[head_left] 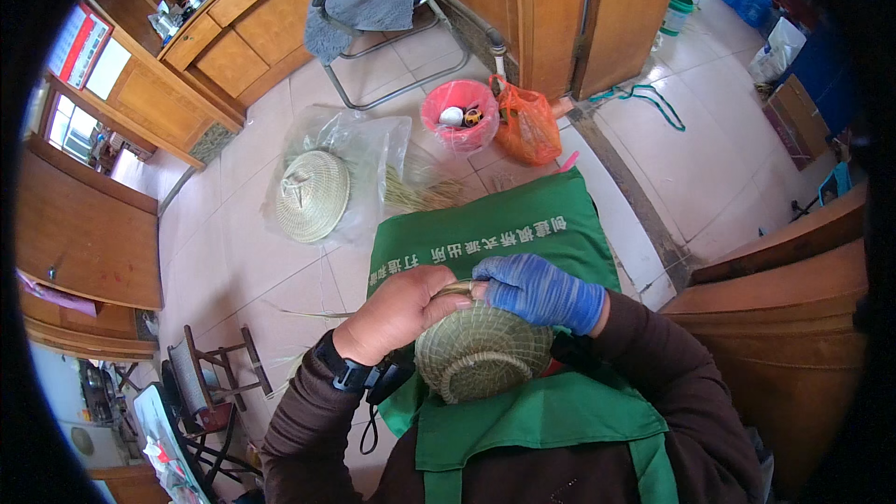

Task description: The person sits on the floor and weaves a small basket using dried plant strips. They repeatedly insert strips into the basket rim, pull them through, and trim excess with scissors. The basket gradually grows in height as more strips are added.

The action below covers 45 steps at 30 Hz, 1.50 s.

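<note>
A coiled straw basket [483,353] rests bottom up on the lap over a green apron [490,231] that bears writing. Its ring-shaped foot faces me. My left hand [402,308], bare, pinches a bundle of straw [458,288] at the basket's far edge between thumb and fingers. Loose stalks trail out to the left of that hand. My right hand [539,290] wears a blue knitted glove with at least one fingertip showing, and it grips the same edge just to the right. Both hands nearly meet; what lies beneath the gloved fingers is hidden.
A woven straw lid [313,196] lies on clear plastic on the tiled floor, beside a bundle of straw [423,190]. Beyond stand a pink lined bin [458,115], an orange plastic bag [528,129] and a metal-framed chair [378,7]. A folding stool [217,367] is at left.
</note>
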### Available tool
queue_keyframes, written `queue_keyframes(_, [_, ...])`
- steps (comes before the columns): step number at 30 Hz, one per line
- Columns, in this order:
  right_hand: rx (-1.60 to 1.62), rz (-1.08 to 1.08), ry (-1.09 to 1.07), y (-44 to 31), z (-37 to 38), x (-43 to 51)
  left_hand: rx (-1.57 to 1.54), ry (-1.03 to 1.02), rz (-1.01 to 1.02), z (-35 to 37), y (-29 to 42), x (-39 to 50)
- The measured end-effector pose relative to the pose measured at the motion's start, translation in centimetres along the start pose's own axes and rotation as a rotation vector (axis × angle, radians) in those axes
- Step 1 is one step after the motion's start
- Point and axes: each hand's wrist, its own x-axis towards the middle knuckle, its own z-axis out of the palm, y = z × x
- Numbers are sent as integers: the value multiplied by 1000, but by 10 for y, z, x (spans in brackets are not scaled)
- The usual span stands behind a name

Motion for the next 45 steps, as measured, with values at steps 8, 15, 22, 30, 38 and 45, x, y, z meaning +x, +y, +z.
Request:
queue_keyframes(8, [103,3,-19,-3,-1,-1,11,43,-47,5,10,-9])
queue_keyframes(15, [60,90,-184,-7,-14,8,-26,13,8,3,15,-2])
queue_keyframes(22, [-92,-18,-154,-9,-13,5,-90,257,57,18,20,-6])
queue_keyframes(30, [196,95,-44,1,-23,5,-370,380,-69,38,17,-15])
queue_keyframes(38, [472,303,-380,26,-56,-4,-401,330,-74,35,19,-19])
queue_keyframes(45, [389,121,-105,19,-54,1,-224,316,-19,32,29,-13])
